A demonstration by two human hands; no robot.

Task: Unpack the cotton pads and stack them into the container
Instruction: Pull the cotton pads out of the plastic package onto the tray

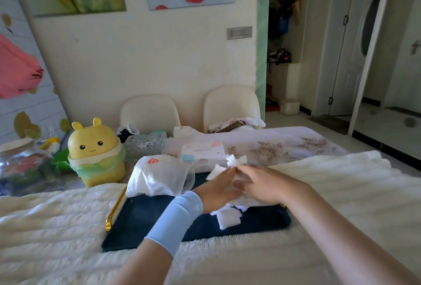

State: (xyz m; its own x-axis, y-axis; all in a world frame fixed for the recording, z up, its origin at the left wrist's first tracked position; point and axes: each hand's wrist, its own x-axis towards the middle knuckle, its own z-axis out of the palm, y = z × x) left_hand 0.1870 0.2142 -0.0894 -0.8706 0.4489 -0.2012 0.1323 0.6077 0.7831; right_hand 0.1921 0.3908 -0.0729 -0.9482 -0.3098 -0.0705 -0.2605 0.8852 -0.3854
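Two hands meet above the far side of the navy tray (136, 216): left hand (219, 185) and right hand (262, 184) both pinch crumpled cotton pads (234, 162) at their fingertips, the bunch's long axis running 8 to 2 o'clock. Loose pads (229, 217) lie at 6 o'clock beneath them.

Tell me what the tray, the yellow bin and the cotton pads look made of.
The tray: dark navy, smooth, faintly shiny, probably plastic or lacquered metal; its gold handle looks metallic. The yellow bin: glossy moulded plastic. The cotton pads: matte white fibre, soft fuzzy edges.
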